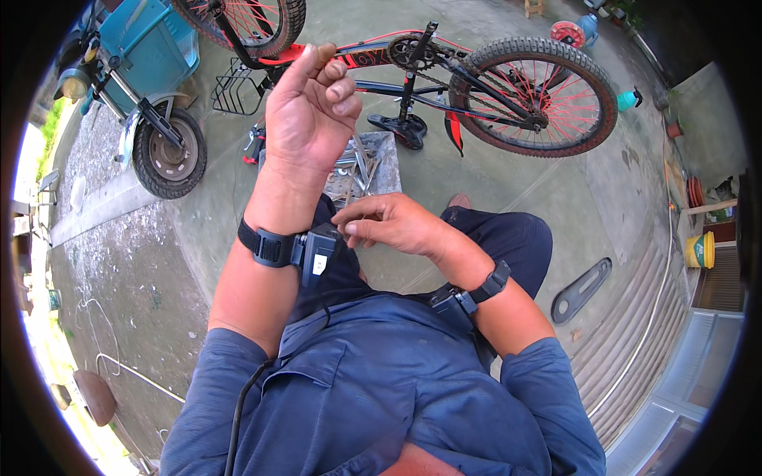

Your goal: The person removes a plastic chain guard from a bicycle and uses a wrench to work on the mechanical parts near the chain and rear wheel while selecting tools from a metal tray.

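My left hand (309,111) is raised with its palm toward me, the fingers loosely curled and the thumb tip against the index finger. Nothing shows in its palm. Around the left wrist runs a black strap (270,247) carrying a small black box-shaped device (320,252). My right hand (397,224) reaches across to that device, thumb and fingertips closed at its right edge. A second black device (456,305) is strapped to my right wrist. Beyond the hands an upside-down black and red bicycle (369,57) rests on its saddle (399,129).
A grey tray (386,151) of metal tools sits in front of my knees. A blue three-wheeler (151,47) stands at the left. On the floor at right lies a dark slotted flat part (582,290). A yellow bucket (700,250) is by the right wall.
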The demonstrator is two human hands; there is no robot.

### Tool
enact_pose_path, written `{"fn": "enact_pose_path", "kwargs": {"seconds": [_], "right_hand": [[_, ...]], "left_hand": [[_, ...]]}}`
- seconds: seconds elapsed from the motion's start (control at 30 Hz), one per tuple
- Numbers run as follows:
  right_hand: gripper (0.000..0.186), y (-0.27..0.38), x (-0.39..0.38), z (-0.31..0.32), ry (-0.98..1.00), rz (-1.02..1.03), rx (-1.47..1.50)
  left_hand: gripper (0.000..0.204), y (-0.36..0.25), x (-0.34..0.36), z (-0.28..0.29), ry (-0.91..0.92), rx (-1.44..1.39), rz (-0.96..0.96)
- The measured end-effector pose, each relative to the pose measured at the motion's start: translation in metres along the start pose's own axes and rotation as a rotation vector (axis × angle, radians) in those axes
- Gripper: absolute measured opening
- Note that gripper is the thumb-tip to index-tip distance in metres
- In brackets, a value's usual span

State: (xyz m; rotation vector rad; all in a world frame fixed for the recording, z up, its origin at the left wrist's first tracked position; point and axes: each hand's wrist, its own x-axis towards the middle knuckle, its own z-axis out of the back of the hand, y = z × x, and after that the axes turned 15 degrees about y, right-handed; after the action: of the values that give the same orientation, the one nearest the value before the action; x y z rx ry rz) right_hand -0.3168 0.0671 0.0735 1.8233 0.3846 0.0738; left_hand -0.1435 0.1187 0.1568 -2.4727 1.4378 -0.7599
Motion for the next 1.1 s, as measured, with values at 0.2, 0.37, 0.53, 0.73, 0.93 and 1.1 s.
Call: {"fn": "enact_pose_path", "kwargs": {"seconds": [0.2,0.37,0.53,0.73,0.93,1.1], "right_hand": [[0.018,0.011,0.017,-0.034,0.155,0.107,0.014],[0.025,0.009,0.023,-0.043,0.087,0.203,0.093],[0.032,0.015,0.026,-0.047,0.009,0.237,0.038],[0.024,0.013,0.025,-0.044,-0.027,0.204,0.038],[0.019,0.011,0.027,-0.046,-0.064,0.190,-0.014],[0.015,0.020,0.010,-0.031,-0.092,-0.012,-0.005]], "left_hand": [[0.030,-0.016,0.016,-0.041,0.286,-0.134,-0.092],[0.031,-0.018,0.016,-0.044,0.287,-0.158,-0.094],[0.029,-0.018,0.015,-0.037,0.244,-0.167,-0.107],[0.027,-0.015,0.018,-0.031,0.202,-0.143,-0.108],[0.025,-0.013,0.013,-0.026,0.119,-0.118,-0.135],[0.026,-0.012,0.006,-0.009,-0.060,0.184,-0.042]]}}
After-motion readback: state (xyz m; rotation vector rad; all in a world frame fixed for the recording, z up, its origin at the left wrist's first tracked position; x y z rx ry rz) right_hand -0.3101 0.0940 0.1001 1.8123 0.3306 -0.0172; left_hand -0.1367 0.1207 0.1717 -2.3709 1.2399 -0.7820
